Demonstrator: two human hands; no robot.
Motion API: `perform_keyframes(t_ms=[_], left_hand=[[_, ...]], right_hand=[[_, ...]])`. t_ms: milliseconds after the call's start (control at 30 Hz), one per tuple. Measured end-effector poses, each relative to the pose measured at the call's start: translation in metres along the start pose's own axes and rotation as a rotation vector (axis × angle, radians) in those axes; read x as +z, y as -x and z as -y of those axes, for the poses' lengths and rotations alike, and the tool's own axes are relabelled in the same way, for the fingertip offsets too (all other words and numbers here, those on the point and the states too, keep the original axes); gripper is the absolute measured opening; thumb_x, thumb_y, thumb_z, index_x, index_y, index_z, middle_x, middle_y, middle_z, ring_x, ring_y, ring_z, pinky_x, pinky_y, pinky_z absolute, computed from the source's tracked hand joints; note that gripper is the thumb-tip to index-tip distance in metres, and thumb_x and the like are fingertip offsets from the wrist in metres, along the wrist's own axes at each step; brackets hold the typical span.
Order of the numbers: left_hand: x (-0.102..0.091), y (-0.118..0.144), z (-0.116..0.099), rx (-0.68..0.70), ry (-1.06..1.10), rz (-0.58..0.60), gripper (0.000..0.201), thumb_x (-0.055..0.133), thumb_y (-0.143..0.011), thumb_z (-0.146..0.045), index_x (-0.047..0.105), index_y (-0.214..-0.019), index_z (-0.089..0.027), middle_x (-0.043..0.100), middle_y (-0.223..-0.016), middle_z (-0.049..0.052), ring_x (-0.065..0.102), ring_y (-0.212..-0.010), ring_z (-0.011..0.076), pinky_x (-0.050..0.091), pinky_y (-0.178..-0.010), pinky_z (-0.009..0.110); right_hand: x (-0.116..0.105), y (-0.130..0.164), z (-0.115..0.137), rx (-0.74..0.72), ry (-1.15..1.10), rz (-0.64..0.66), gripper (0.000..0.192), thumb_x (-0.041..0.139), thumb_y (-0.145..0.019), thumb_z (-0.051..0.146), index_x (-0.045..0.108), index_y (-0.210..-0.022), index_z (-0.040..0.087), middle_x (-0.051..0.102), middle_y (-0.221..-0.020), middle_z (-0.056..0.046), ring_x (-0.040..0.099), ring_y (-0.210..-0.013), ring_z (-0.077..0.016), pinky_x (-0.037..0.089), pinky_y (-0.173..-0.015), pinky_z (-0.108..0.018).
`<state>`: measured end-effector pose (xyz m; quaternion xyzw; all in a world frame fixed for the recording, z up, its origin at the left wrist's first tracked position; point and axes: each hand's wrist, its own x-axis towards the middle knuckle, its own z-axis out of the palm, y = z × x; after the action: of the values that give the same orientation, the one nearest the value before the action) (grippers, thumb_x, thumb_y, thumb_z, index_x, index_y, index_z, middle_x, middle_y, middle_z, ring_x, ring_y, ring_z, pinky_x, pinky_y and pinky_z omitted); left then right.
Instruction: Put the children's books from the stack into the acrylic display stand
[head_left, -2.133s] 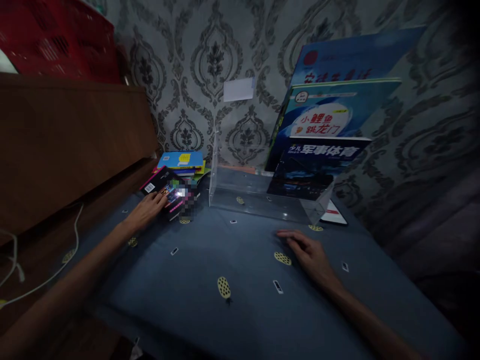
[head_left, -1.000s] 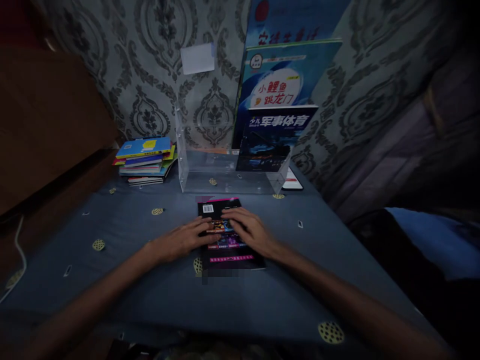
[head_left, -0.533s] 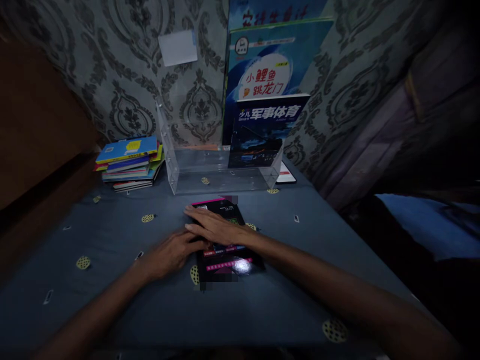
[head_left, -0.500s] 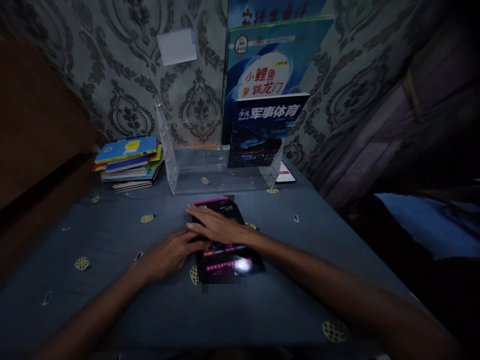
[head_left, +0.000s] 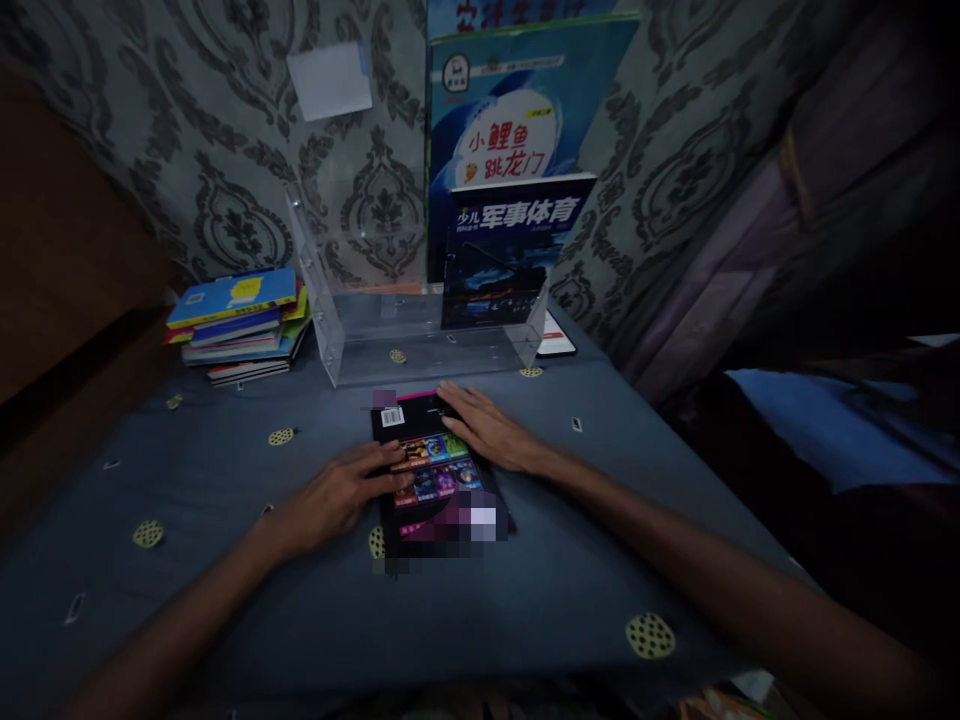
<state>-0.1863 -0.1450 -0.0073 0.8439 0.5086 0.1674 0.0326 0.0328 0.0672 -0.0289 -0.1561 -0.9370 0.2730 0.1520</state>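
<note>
A dark book [head_left: 442, 480] with pink edging, a barcode and rows of small coloured pictures lies flat on the blue cloth of the table, partly blurred by pixel blocks. My left hand [head_left: 349, 495] rests at the book's left edge, its fingers stretched over the cover. On the upper right part of the cover lies my right hand [head_left: 491, 428], palm down with fingers extended. Behind the book stands a clear acrylic rack [head_left: 420, 350]. A dark blue book [head_left: 510, 255] and taller picture books [head_left: 540, 90] lean upright at its right end.
To the left of the rack is a stack of several books [head_left: 236, 325]. A phone-like flat object [head_left: 556, 336] lies behind the rack's right side. White paper [head_left: 330, 80] is on the patterned wall. A curtain [head_left: 720, 250] hangs at the right, beyond the table edge.
My right hand has slid right across the cover, uncovering the barcode and pictures. My left hand has stayed by the left edge. The whole view has shifted slightly.
</note>
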Motion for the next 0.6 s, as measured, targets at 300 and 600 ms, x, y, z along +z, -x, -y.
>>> perform_keyframes(t_ms=[300, 600], left_hand=[[-0.004, -0.016, 0.020, -0.135, -0.077, -0.090, 0.041, 0.042, -0.099, -0.016, 0.055, -0.138, -0.023, 0.061, -0.139, 0.010, 0.060, -0.127, 0.0231, 0.053, -0.105, 0.045], [-0.003, -0.039, 0.028, -0.107, -0.124, -0.034, 0.039, 0.037, -0.100, -0.018, 0.060, -0.132, -0.017, 0.064, -0.137, 0.011, 0.059, -0.128, 0.0218, 0.041, -0.115, 0.050]], right_hand=[[-0.016, 0.006, -0.013, 0.017, -0.136, -0.024, 0.061, 0.028, -0.102, 0.058, 0.041, -0.151, 0.024, 0.047, -0.154, -0.010, 0.045, -0.142, -0.0285, 0.035, -0.118, -0.058], [-0.014, 0.004, -0.020, -0.013, -0.198, -0.032, 0.058, 0.028, -0.101, 0.061, 0.038, -0.152, 0.035, 0.044, -0.157, -0.003, 0.043, -0.143, -0.0264, 0.032, -0.120, -0.057]])
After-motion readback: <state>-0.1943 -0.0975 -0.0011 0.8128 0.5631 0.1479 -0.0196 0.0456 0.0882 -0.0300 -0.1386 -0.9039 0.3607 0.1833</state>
